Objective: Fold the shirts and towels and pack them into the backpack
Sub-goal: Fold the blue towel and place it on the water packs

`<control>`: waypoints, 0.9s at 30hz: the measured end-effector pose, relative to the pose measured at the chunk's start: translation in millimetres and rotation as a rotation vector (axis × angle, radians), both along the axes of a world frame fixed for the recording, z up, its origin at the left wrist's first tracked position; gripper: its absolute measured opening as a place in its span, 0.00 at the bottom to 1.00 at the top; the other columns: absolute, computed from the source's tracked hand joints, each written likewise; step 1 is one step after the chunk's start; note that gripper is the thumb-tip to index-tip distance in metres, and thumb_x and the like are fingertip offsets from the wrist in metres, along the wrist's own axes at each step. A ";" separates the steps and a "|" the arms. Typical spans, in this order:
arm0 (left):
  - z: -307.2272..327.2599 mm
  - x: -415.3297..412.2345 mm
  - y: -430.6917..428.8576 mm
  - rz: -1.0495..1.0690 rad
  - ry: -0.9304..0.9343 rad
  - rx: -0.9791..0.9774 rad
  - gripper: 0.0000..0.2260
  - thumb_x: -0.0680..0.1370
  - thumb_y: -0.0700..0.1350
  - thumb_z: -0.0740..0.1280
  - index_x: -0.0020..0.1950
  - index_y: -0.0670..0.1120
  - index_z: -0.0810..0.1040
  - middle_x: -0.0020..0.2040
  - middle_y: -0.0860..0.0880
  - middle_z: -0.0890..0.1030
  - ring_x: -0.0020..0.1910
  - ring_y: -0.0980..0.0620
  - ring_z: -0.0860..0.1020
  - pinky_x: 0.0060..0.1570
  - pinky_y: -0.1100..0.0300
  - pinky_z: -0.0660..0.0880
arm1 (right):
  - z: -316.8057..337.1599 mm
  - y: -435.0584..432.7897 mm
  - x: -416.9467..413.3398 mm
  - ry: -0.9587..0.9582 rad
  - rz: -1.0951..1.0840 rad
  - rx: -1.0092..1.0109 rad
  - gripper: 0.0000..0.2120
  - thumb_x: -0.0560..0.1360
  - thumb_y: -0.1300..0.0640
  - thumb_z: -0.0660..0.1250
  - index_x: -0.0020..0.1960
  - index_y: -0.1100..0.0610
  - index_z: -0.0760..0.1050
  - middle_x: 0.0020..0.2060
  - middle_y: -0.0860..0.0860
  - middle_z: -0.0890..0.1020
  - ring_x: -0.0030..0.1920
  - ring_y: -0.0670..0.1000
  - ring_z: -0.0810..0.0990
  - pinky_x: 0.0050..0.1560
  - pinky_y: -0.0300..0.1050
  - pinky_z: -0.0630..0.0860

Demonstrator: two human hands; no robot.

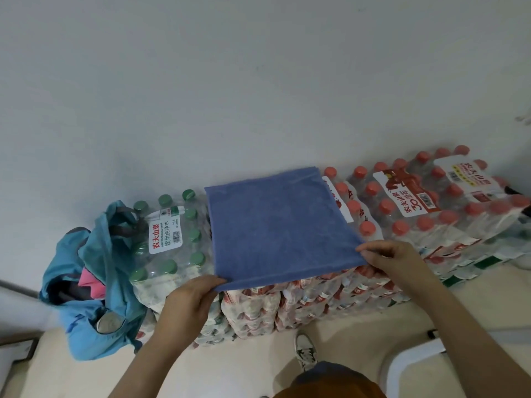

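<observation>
The person wears an orange shirt point(330, 393) and white sneaker point(306, 351).

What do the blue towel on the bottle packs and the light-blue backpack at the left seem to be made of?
The blue square folded towel looks like soft terry or microfibre cloth: matte, with a faintly mottled, fuzzy nap. The light-blue slouching backpack looks like thin nylon or polyester fabric: smooth, slightly shiny, collapsing into crumpled folds. The exact fibre cannot be told.
</observation>
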State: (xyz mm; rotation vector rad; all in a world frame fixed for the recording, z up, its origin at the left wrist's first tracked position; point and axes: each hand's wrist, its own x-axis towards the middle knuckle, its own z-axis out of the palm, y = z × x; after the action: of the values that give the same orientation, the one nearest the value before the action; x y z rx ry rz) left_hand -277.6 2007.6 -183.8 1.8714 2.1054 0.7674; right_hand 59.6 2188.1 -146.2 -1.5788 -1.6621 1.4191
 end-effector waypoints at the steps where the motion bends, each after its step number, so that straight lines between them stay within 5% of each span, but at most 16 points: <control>1: 1.9 0.1 0.9 0.007 0.003 -0.021 0.09 0.75 0.47 0.63 0.50 0.52 0.83 0.42 0.67 0.78 0.43 0.63 0.76 0.38 0.77 0.69 | 2.6 1.1 2.6 -0.087 0.065 0.007 0.09 0.72 0.65 0.71 0.49 0.53 0.82 0.34 0.52 0.82 0.27 0.43 0.78 0.30 0.32 0.72; 5: 4.4 -2.4 3.3 -0.001 0.000 -0.117 0.09 0.76 0.41 0.67 0.49 0.54 0.83 0.36 0.73 0.73 0.40 0.69 0.74 0.33 0.75 0.66 | 1.2 4.5 8.5 -0.492 0.298 0.164 0.14 0.71 0.63 0.73 0.55 0.53 0.81 0.39 0.45 0.81 0.35 0.41 0.78 0.37 0.29 0.70; 11: 14.4 -4.9 -3.0 0.059 -0.273 -0.257 0.15 0.76 0.39 0.68 0.42 0.61 0.80 0.36 0.61 0.81 0.39 0.59 0.78 0.37 0.67 0.71 | 24.5 0.3 12.3 -0.557 0.340 0.164 0.05 0.73 0.57 0.72 0.41 0.47 0.80 0.37 0.48 0.81 0.36 0.50 0.79 0.36 0.38 0.72; 15: 36.8 -5.8 7.0 0.123 -0.587 -0.244 0.16 0.77 0.37 0.66 0.39 0.56 0.83 0.34 0.53 0.82 0.33 0.59 0.76 0.36 0.69 0.70 | 37.0 12.6 5.8 -0.267 0.214 0.084 0.06 0.75 0.61 0.69 0.46 0.50 0.81 0.46 0.45 0.80 0.46 0.46 0.78 0.49 0.41 0.72; 18: 53.0 -8.4 32.7 0.293 -0.871 -0.087 0.09 0.78 0.37 0.64 0.46 0.46 0.84 0.39 0.45 0.84 0.40 0.52 0.79 0.43 0.62 0.75 | 44.8 28.4 -17.6 0.097 -0.007 -0.073 0.06 0.77 0.63 0.64 0.50 0.58 0.79 0.48 0.53 0.80 0.48 0.52 0.80 0.42 0.41 0.77; 20: 58.3 -10.9 58.0 0.429 -0.943 0.005 0.07 0.78 0.38 0.64 0.50 0.41 0.82 0.42 0.47 0.84 0.42 0.52 0.79 0.44 0.61 0.76 | 44.7 46.6 -36.7 0.153 -0.060 -0.010 0.05 0.77 0.63 0.64 0.49 0.60 0.78 0.48 0.56 0.81 0.49 0.54 0.81 0.42 0.44 0.81; 24: 47.0 -19.2 109.1 0.608 -0.833 0.047 0.06 0.79 0.43 0.65 0.48 0.45 0.81 0.43 0.47 0.83 0.44 0.47 0.79 0.43 0.54 0.75 | 32.3 94.1 -73.9 -0.024 -0.086 0.258 0.06 0.78 0.61 0.65 0.49 0.64 0.78 0.42 0.58 0.82 0.45 0.59 0.81 0.47 0.55 0.79; 27: 35.1 -23.3 141.1 0.696 -0.641 0.061 0.06 0.79 0.44 0.65 0.43 0.47 0.79 0.38 0.48 0.81 0.39 0.48 0.78 0.37 0.56 0.72 | 20.9 125.1 -93.7 -0.209 -0.042 0.363 0.08 0.79 0.57 0.63 0.44 0.61 0.74 0.35 0.54 0.78 0.40 0.57 0.77 0.39 0.47 0.71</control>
State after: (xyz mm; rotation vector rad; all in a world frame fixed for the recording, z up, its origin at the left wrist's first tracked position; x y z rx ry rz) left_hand -300.9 2148.7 -148.7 0.6914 2.2458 1.3523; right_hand -34.1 2313.3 -125.3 -1.5778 -1.8656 0.8905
